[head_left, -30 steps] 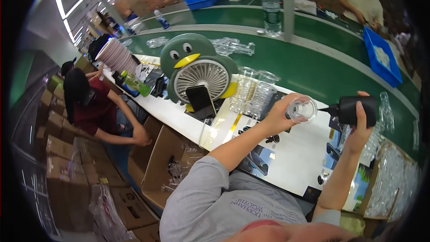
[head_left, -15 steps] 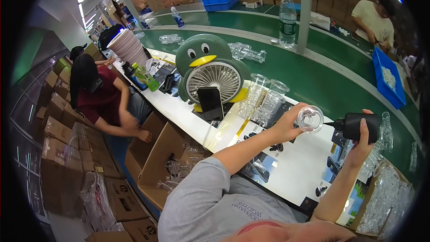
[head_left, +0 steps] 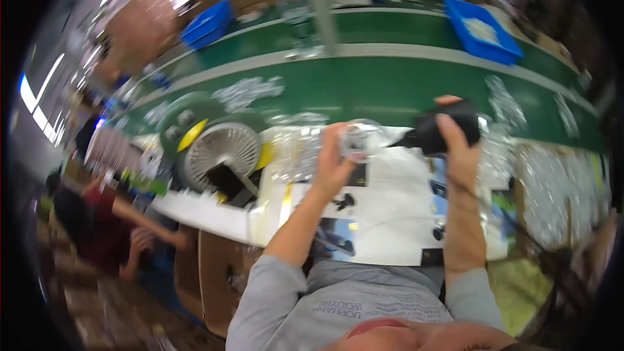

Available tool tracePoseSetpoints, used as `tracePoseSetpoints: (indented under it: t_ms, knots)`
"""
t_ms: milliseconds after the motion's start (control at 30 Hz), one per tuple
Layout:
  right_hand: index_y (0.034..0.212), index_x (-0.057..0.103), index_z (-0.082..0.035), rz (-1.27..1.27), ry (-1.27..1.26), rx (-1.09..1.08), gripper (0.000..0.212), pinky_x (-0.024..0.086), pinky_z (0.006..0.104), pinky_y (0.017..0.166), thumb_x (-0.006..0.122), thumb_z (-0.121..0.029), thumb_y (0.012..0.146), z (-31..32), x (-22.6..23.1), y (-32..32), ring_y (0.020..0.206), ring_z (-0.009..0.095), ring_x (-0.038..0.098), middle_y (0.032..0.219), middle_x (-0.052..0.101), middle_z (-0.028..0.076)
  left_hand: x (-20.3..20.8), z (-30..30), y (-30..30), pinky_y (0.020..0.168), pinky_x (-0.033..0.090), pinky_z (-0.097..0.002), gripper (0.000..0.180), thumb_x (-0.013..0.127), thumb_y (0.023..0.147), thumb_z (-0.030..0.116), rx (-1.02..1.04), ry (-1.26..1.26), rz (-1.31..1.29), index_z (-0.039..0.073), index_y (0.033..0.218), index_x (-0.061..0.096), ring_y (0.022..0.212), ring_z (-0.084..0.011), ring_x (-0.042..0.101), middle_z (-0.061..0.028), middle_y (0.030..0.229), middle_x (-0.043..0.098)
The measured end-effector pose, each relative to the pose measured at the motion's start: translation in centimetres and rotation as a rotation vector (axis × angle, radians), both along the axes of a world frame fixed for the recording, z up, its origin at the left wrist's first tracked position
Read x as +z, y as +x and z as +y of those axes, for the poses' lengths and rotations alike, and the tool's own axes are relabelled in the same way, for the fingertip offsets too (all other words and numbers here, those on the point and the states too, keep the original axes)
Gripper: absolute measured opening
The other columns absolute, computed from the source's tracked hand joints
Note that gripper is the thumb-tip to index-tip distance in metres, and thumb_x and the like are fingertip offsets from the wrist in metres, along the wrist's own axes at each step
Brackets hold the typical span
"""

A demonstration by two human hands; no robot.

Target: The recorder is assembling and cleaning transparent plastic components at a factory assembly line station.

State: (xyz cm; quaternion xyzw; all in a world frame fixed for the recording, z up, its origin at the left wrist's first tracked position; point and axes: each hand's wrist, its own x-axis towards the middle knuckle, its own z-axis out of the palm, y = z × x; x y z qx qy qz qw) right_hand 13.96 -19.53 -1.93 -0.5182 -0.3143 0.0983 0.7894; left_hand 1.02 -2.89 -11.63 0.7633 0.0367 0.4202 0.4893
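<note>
My left hand [head_left: 333,159] grips a clear, round plastic piece [head_left: 367,138] by its side, above the white table top [head_left: 390,211]. A black squeeze bottle [head_left: 426,131] with a narrow tip lies tilted in my right hand [head_left: 459,149], its fingers wrapped round the body. The tip points left and is close to the clear piece; blur hides whether they touch. Clear plastic parts [head_left: 296,149] stand just left of my left hand, and more clear parts [head_left: 497,156] lie right of my right hand.
A green penguin-shaped fan [head_left: 221,149] with a dark phone [head_left: 231,185] before it stands at left. A carton of wrapped clear parts [head_left: 556,188] is at right. Behind runs a green conveyor belt [head_left: 377,84]; beyond it are a blue bin [head_left: 484,36] and a water bottle [head_left: 296,16]. A co-worker [head_left: 97,227] sits at left.
The view has swung right, blurring the picture. Both hands still hold the clear piece and the black bottle, and the bottle's tip now tilts downward to the left.
</note>
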Motion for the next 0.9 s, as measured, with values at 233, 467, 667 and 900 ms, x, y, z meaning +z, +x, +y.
tracePoseSetpoints:
  t_ms: [233,467,667,900]
  knots:
    - [0.103,0.055,-0.002,-0.019,0.024,0.087,0.023,0.046,0.0216,0.068,0.057,-0.012,0.083,0.0,-0.6,0.5,0.075,0.009,0.057,0.082,0.059,0.004,0.0,0.4,0.3,0.100,0.032,-0.0336,0.042,0.057,0.083,0.007,-0.061,-0.122,-0.026,-0.003,0.122,0.045,0.115,-0.0224,0.044,-0.0123,0.121,0.047]
    - [0.102,0.055,-0.002,-0.026,0.016,0.076,0.023,0.045,0.0213,0.068,0.057,-0.013,0.082,-0.3,-0.6,0.3,0.074,0.008,0.057,0.080,0.060,0.004,0.3,-0.2,0.5,0.100,0.032,-0.0339,0.039,0.054,0.084,0.006,-0.043,-0.125,-0.030,-0.004,0.121,0.045,0.114,-0.0218,0.046,-0.0125,0.121,0.049]
    - [0.102,0.056,-0.001,-0.030,-0.011,0.067,0.023,0.046,0.0214,0.067,0.057,-0.013,0.083,-0.2,-0.5,0.1,0.074,0.009,0.058,0.080,0.060,0.004,0.5,-0.2,0.2,0.099,0.032,-0.0331,0.037,0.051,0.086,0.007,-0.029,-0.102,-0.024,-0.004,0.121,0.046,0.114,-0.0211,0.046,-0.0120,0.121,0.050]
    - [0.102,0.056,-0.001,-0.028,0.043,0.070,0.023,0.046,0.0211,0.066,0.057,-0.013,0.083,-0.3,-0.6,0.4,0.073,0.008,0.058,0.080,0.060,0.004,0.5,0.0,0.1,0.099,0.034,-0.0335,0.037,0.052,0.085,0.007,-0.047,-0.110,-0.019,-0.004,0.120,0.046,0.113,-0.0213,0.048,-0.0123,0.121,0.050]
